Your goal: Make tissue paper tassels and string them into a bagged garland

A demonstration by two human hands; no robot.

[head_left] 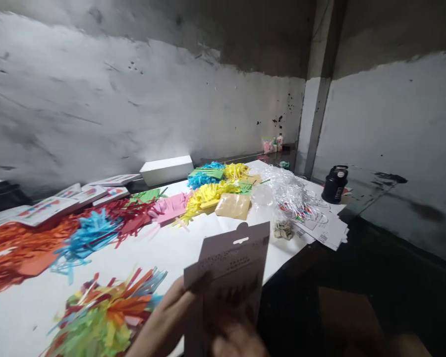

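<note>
The left hand's fingers (pixel 193 290) curl over the left edge of a white hang-tab card (pixel 232 275), pinching it; the left hand (pixel 167 320) rises from the bottom of the frame, palm turned toward the card. The right hand (pixel 238 342) shows only as blurred knuckles at the card's lower edge, touching it; whether its fingers are closed I cannot tell. The card is held upright above the near edge of the white tabletop (pixel 178 245). Just left of the hands lies a multicoloured bundle of fringed paper (pixel 104 312). Farther along sit orange, blue, red, pink and yellow fringed paper, clear plastic bags (pixel 290 191) and a black bottle (pixel 334 184).
</note>
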